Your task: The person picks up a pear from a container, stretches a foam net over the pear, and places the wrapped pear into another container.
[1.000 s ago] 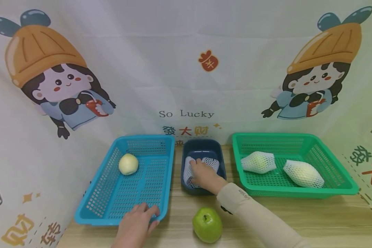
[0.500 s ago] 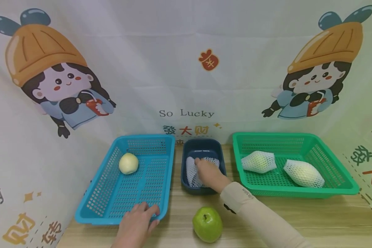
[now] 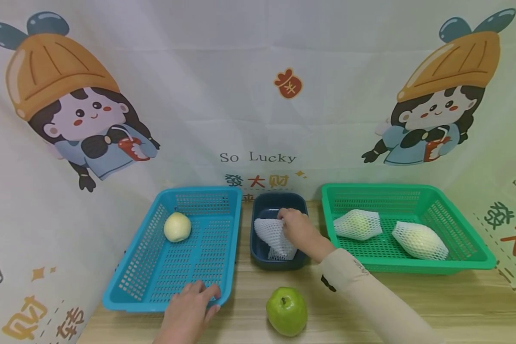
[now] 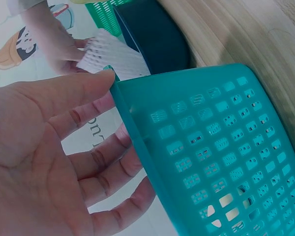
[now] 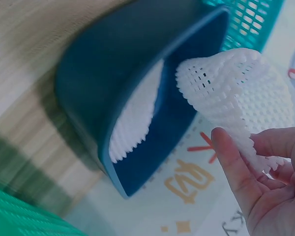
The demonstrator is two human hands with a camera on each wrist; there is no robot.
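Note:
My right hand pinches a white foam fruit net by its edge, lifting it above the navy bin. The net hangs limp and has no fruit in it. A second white foam net lies inside the bin, partly covered by the held one in the head view. My left hand grips the blue basket's front right rim. In the left wrist view its thumb lies on one side of the rim and the fingers on the other. A pale yellow round fruit sits in that basket.
A green fruit with a short stem stands on the wooden table in front of the bin. To the right, a green basket holds two net-wrapped fruits. A printed cloth hangs behind everything.
My right hand has risen back and to the right within the bin area, taking one foam net up off the other. My left hand has stayed at the basket rim.

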